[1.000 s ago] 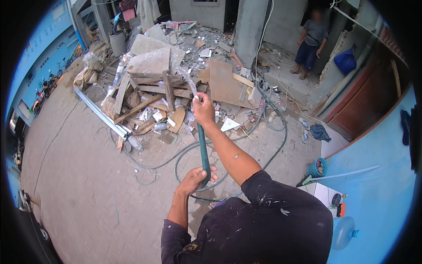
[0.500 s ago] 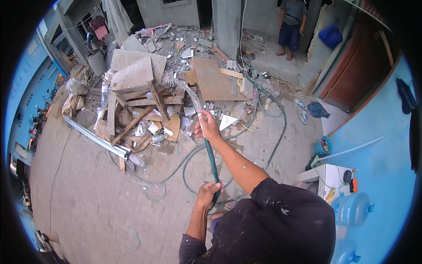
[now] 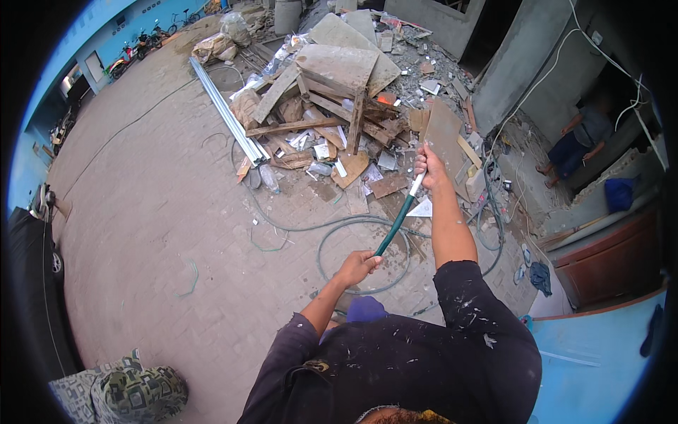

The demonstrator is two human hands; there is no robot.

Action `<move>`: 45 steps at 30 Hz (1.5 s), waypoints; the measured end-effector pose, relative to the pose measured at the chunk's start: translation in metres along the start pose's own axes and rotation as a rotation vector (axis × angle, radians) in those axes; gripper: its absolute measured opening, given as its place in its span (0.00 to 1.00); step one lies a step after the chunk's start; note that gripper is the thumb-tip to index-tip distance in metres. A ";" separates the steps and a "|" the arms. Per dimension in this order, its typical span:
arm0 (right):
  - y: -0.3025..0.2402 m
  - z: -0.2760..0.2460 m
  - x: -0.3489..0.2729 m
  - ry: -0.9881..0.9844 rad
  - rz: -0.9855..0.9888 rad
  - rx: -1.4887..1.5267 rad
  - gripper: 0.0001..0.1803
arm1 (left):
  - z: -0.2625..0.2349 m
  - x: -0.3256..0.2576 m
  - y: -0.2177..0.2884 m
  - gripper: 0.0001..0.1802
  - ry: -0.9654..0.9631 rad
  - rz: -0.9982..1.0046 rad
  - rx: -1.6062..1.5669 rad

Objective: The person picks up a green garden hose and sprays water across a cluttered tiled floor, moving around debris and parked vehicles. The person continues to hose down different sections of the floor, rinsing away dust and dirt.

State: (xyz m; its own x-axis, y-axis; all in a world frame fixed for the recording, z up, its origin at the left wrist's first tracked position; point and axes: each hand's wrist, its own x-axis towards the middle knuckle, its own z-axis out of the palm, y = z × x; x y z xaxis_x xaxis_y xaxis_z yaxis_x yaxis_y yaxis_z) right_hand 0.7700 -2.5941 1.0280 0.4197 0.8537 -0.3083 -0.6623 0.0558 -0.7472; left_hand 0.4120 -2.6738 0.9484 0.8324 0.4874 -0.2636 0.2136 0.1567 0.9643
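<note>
Since the earlier pictures the green-handled tool (image 3: 397, 220) has tilted over toward the right, and the rubble heap (image 3: 332, 113) now sits farther up and left in view. Its long shaft runs from the left hand (image 3: 359, 266), closed around the lower end, up to the right hand (image 3: 429, 168), closed around the pale upper part. The working end is hidden, so what kind of tool it is cannot be told. Beneath it a grey hose (image 3: 332, 233) loops over the paved ground (image 3: 155, 233), with broken boards and slabs beyond. Judging by the two-handed hold, a stroke toward the debris is in hand; it would call for firm footing clear of the hose.
</note>
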 end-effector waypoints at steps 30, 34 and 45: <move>0.068 0.018 0.189 -0.148 -0.400 -0.666 0.30 | -0.133 0.448 0.152 0.21 0.554 0.324 -0.047; 0.055 0.023 0.207 -0.121 -0.298 -0.498 0.23 | -0.137 0.435 0.161 0.25 0.414 0.366 -0.097; -0.030 0.058 0.226 -0.016 -0.396 -0.343 0.23 | -0.074 0.295 -0.059 0.19 0.415 -0.090 0.359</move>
State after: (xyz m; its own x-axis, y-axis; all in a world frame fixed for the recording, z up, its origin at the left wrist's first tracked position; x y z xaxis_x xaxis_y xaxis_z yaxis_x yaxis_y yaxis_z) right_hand 0.8491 -2.3730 1.0152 0.5856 0.8094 0.0441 -0.2122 0.2055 -0.9554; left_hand 0.6075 -2.4753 0.8120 0.5469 0.7947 -0.2632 0.4956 -0.0540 0.8669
